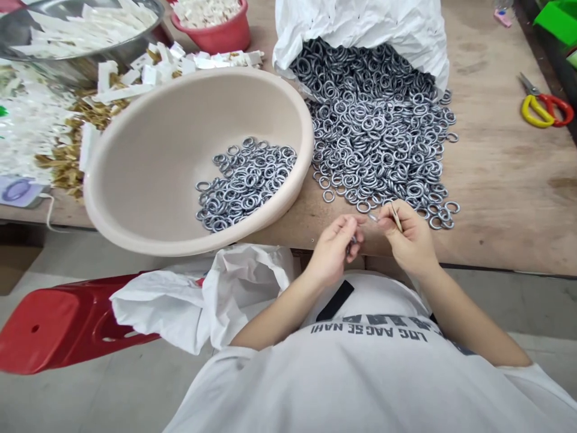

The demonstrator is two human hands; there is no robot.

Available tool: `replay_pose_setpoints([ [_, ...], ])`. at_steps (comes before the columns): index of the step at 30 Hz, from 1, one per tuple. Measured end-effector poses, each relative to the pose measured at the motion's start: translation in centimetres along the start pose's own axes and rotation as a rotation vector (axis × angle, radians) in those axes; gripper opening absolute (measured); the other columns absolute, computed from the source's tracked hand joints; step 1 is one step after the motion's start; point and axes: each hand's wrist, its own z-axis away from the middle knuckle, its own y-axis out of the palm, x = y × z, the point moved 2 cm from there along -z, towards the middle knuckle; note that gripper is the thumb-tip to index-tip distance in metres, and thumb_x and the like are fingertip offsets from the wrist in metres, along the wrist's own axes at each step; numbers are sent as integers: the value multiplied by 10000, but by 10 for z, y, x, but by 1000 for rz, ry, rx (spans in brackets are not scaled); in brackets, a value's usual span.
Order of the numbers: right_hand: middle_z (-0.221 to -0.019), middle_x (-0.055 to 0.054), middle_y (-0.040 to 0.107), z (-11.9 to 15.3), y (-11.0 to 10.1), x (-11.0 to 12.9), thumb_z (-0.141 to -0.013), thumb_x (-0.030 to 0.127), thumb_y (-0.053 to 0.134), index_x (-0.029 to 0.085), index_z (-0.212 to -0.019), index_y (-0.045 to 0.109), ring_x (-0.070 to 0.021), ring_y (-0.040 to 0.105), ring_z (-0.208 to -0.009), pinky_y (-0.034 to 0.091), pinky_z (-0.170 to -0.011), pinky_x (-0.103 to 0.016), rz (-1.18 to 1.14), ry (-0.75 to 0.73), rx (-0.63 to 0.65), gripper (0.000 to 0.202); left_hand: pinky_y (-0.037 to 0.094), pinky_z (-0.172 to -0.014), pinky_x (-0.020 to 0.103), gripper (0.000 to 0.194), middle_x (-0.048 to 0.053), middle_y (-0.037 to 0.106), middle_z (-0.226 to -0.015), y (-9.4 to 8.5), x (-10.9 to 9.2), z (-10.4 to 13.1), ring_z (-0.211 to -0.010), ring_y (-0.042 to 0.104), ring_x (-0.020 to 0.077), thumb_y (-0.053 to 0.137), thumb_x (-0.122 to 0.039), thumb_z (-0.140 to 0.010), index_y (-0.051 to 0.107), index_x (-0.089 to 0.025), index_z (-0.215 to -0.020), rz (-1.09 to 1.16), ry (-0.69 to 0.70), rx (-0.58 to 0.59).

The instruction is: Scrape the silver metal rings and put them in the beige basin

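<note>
My left hand is curled closed at the table's front edge, with grey ring parts showing between its fingers. Close to its right, my right hand pinches a thin tan tool; a small shiny tip shows between the two hands, and the tool's kind is unclear. Just beyond both hands lies a big heap of grey metallic rings, spilling from a white sack. To the left, a wide beige basin holds a smaller pile of the same rings.
Red-and-yellow scissors lie at the right. Farther left are a steel bowl of white strips, a red tub of white pieces, and brown-and-white scraps. Below the table are a white bag and a red stool.
</note>
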Motion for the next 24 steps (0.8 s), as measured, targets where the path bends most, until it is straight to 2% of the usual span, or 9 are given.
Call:
replay_pose_setpoints([
  [2, -833, -16, 581, 7, 5, 6, -960, 319, 574, 233, -861, 607, -181, 561, -819, 439, -769, -333, -56, -59, -15, 135, 249, -414, 173, 452, -29, 520, -729, 8, 6, 0, -491, 399, 42, 628, -591, -842, 598, -179, -1024, -24, 11, 58],
  [4, -824, -18, 582, 13, 7, 7, -930, 305, 622, 240, -867, 646, -184, 552, -805, 438, -756, -340, -17, -97, -41, 93, 242, -423, 179, 455, -33, 506, -709, 11, 8, 0, -488, 386, 42, 622, -598, -847, 601, -176, -1015, -30, 26, 85],
  [7, -843, -23, 583, 18, 3, 3, -887, 356, 679, 253, -923, 683, -187, 544, -787, 444, -742, -350, -25, -44, -77, 110, 228, -437, 179, 398, -46, 479, -666, 10, 6, 0, -477, 354, 36, 656, -553, -845, 580, -175, -942, -31, 33, 103],
  [9, -879, -25, 587, 16, -1, 0, -869, 421, 693, 267, -1039, 692, -188, 549, -795, 455, -752, -353, -113, 12, -36, 230, 215, -447, 179, 381, -51, 457, -637, 9, 3, 1, -475, 331, 33, 681, -527, -836, 555, -169, -867, -34, 31, 122],
  [12, -946, -34, 615, 12, -3, 1, -862, 457, 694, 282, -1148, 694, -200, 575, -875, 464, -821, -367, -216, 9, 96, 335, 187, -448, 185, 403, -58, 405, -609, 9, 2, 1, -472, 296, 32, 695, -535, -822, 552, -159, -828, -34, 17, 170],
  [14, -969, -36, 635, 10, -1, 3, -841, 434, 726, 288, -1125, 708, -212, 582, -933, 458, -872, -381, -220, -14, 137, 319, 179, -440, 187, 428, -68, 361, -585, 11, 3, 1, -464, 269, 34, 701, -557, -807, 542, -159, -807, -11, 8, 181],
  [16, -973, -34, 638, 11, 2, 2, -811, 414, 764, 293, -1105, 706, -214, 581, -944, 459, -882, -383, -227, -9, 113, 323, 187, -432, 186, 452, -75, 337, -566, 14, 5, 2, -457, 260, 38, 697, -579, -799, 516, -165, -779, 22, -14, 167],
  [20, -949, -23, 603, 15, 8, -5, -737, 436, 826, 287, -1061, 698, -202, 572, -893, 468, -837, -358, -322, 39, 39, 379, 186, -423, 177, 466, -77, 328, -570, 19, 7, 6, -446, 253, 36, 658, -601, -821, 479, -175, -761, 77, -107, 147],
  [24, -926, -11, 579, 15, 7, -8, -693, 512, 837, 286, -1069, 716, -181, 555, -831, 453, -756, -323, -490, 74, 98, 456, 158, -423, 178, 442, -72, 347, -575, 19, 5, 8, -444, 229, 28, 664, -565, -835, 490, -167, -754, 58, -85, 167],
])
